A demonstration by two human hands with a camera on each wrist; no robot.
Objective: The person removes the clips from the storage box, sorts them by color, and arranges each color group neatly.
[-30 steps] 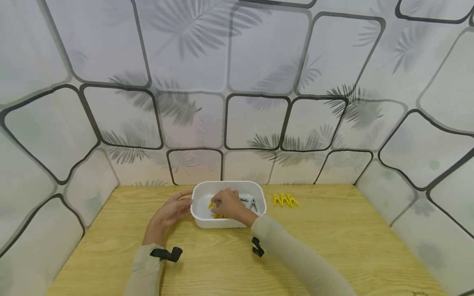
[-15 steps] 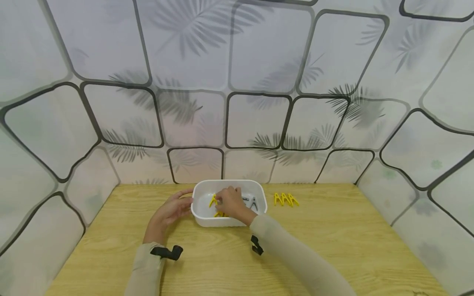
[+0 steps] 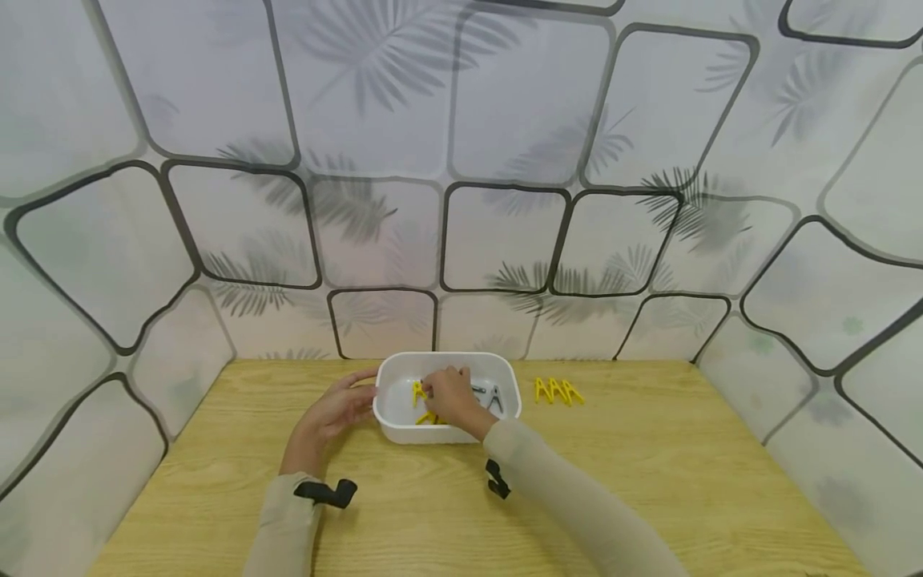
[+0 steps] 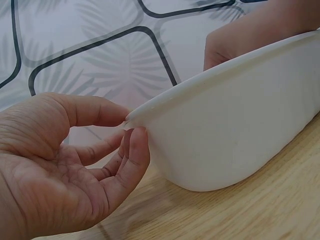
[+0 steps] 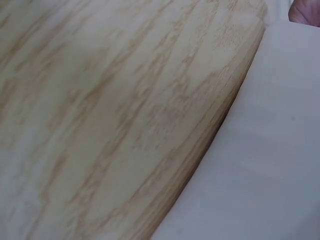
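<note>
In the head view my right hand reaches down into a white plastic basin. Its fingertips pinch the top of a yellow clothespin. Below that, another yellow clothespin lies on the basin floor, partly covered by the hand. A grey clothespin lies to the right inside. My left hand is at the basin's left end. Seen in the left wrist view, its curled fingers hold the rim. The right wrist view shows mostly basin wall and table, with a bit of hand at the top corner.
Three yellow clothespins stand in a row on the wooden table, right of the basin. Patterned wall covering rises directly behind the basin and along both sides.
The yellow clothespin at my right fingertips has turned more upright and shows more clearly, as the fingers have drawn slightly right. My left hand stays at the basin's end.
</note>
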